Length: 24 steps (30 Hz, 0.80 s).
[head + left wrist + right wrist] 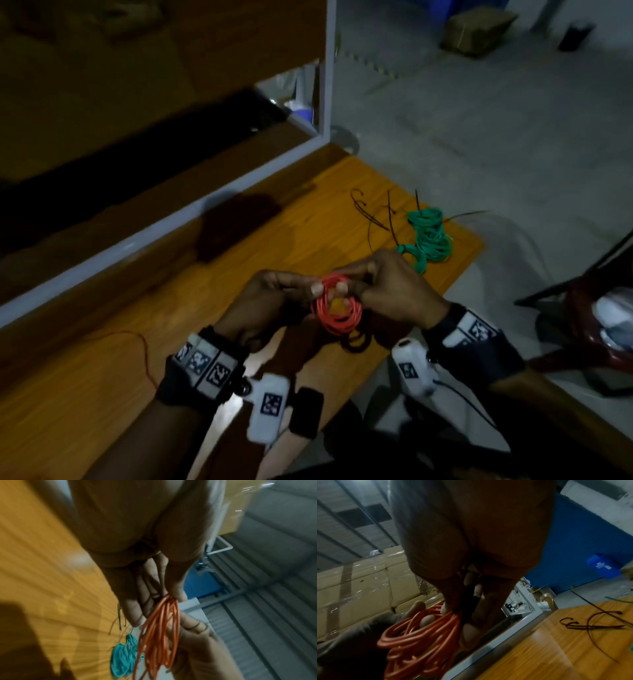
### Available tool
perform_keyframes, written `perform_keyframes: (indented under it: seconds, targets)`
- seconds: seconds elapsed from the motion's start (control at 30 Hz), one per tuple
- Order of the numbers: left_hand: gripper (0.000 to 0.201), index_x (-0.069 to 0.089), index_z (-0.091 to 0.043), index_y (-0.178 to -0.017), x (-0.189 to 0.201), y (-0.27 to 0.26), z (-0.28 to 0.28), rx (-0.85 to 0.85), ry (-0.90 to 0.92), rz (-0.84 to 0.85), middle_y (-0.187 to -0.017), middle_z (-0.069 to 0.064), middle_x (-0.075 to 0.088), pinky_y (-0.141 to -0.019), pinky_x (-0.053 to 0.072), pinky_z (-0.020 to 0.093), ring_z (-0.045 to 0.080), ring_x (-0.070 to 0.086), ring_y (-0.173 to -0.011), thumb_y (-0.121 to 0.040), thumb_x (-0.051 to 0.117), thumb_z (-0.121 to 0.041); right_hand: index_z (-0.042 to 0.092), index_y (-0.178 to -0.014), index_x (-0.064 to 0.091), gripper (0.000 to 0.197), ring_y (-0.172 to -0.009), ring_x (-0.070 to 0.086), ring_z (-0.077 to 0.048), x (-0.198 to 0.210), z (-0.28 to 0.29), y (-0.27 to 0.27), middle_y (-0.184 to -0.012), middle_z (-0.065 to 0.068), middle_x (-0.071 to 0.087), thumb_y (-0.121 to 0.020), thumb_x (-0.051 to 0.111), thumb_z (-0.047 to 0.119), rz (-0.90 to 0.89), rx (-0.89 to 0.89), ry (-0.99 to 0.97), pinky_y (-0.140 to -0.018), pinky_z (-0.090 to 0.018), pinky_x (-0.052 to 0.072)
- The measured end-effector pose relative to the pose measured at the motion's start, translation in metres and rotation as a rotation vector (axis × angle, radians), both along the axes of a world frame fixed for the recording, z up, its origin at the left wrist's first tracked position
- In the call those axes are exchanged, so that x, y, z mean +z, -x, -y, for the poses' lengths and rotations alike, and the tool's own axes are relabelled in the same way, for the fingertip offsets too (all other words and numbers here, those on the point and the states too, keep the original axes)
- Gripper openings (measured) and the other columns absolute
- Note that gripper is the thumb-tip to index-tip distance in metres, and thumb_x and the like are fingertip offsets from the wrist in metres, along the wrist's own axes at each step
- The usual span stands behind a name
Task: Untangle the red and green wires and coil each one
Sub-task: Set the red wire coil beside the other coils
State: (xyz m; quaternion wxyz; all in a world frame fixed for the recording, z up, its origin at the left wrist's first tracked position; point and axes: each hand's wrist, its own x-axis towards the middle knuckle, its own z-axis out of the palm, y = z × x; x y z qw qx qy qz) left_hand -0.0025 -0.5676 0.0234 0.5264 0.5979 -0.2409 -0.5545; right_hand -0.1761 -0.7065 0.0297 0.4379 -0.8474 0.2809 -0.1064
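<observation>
The red wire (337, 310) is a coil of several loops held up above the wooden table (239, 274). My left hand (274, 291) pinches the coil's top from the left, thumb against fingers. My right hand (383, 281) grips the same top part from the right. In the left wrist view the red wire (159, 635) hangs from my left hand (171, 593). In the right wrist view the red wire (419, 635) bunches below my right hand (453, 609). The green wire (428, 236) lies coiled on the table beyond my hands, free of the red one; it shows as a green wire (123, 658) bundle below.
Several thin dark cable ties (373, 216) lie on the table left of the green coil. A loose red strand (144, 349) trails over the table at my left wrist. A white frame rail (137, 240) borders the table's far side. A dark red chair (589, 308) stands at the right.
</observation>
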Motion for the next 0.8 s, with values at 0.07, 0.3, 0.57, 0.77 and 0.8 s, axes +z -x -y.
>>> perform_keyframes:
  seconds: [0.07, 0.3, 0.57, 0.77, 0.8]
  targets:
    - [0.031, 0.074, 0.007, -0.107, -0.002, 0.003, 0.022, -0.001, -0.045, -0.082, -0.101, 0.024, 0.076, -0.071, 0.063, 0.035, 0.032, 0.076, -0.088, -0.08, 0.074, -0.009, 0.032, -0.109, 0.08, 0.021, -0.079, 0.073, 0.002, -0.003, 0.023, 0.002, -0.093, 0.012, 0.079, -0.092, 0.075, 0.021, -0.012, -0.002, -0.001, -0.071, -0.038, 0.063]
    - [0.032, 0.077, 0.004, -0.099, -0.018, 0.009, 0.061, 0.085, -0.093, 0.013, -0.098, 0.023, 0.077, -0.091, 0.056, 0.054, 0.043, 0.072, -0.096, -0.073, 0.08, -0.015, 0.019, -0.12, 0.076, 0.031, -0.084, 0.073, 0.001, -0.018, 0.069, 0.0, -0.101, 0.003, 0.079, -0.09, 0.078, 0.025, -0.066, 0.046, -0.097, -0.066, -0.014, 0.055]
    - [0.012, 0.077, 0.001, -0.097, -0.035, -0.002, 0.057, 0.352, -0.046, 0.045, -0.097, 0.024, 0.076, -0.088, 0.061, 0.049, 0.038, 0.073, -0.092, -0.087, 0.072, -0.003, 0.022, -0.103, 0.08, 0.016, -0.082, 0.075, -0.012, -0.044, 0.159, -0.017, -0.101, 0.0, 0.079, -0.088, 0.079, 0.029, -0.085, -0.235, 0.063, -0.075, -0.036, 0.063]
    - [0.009, 0.077, -0.002, -0.097, -0.044, -0.016, 0.055, 0.434, -0.03, 0.059, -0.095, 0.018, 0.078, -0.086, 0.063, 0.042, 0.033, 0.075, -0.093, -0.09, 0.072, -0.004, 0.027, -0.108, 0.079, 0.02, -0.099, 0.071, -0.024, -0.069, 0.186, -0.05, -0.117, 0.0, 0.075, -0.088, 0.076, 0.024, -0.422, 0.02, 0.503, -0.079, -0.037, 0.06]
    - [0.009, 0.077, -0.002, -0.097, -0.045, -0.017, 0.054, 0.443, -0.027, 0.049, -0.095, 0.018, 0.078, -0.085, 0.063, 0.041, 0.031, 0.076, -0.092, -0.089, 0.072, -0.004, 0.031, -0.105, 0.079, 0.02, -0.097, 0.071, -0.024, -0.075, 0.185, -0.054, -0.116, 0.001, 0.074, -0.086, 0.079, 0.026, -0.485, 0.035, 0.528, -0.077, -0.039, 0.061]
